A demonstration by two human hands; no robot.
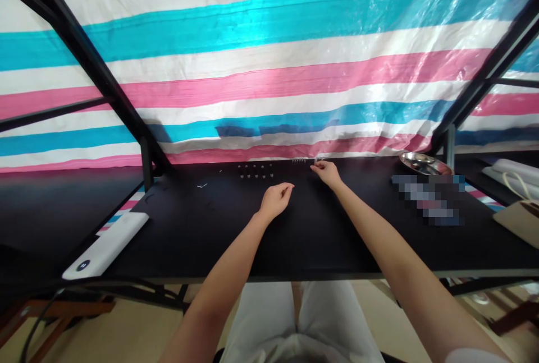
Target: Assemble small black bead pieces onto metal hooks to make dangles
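Observation:
My right hand (327, 173) is at the far edge of the black table (202, 234), thumb and fingertips pinched together; anything between them is too small to make out. Just beyond its fingers lie tiny shiny pieces (320, 160). To its left stands a short row of small metallic pieces (298, 161), perhaps screws. My left hand (276, 198) is closer to me, slightly above or resting on the tabletop, fingers curled and closed; what they hold, if anything, is hidden. Beyond it to the left, small round silvery pieces (255, 171) are laid out in two rows.
A shiny metal dish (425, 163) sits at the back right, behind a blurred-out patch. On the left edge lies a long white device (107, 245) with a round dark display. A white scrap (202, 185) lies left of the rows. Black frame bars and a striped sheet (269, 71) close off the back.

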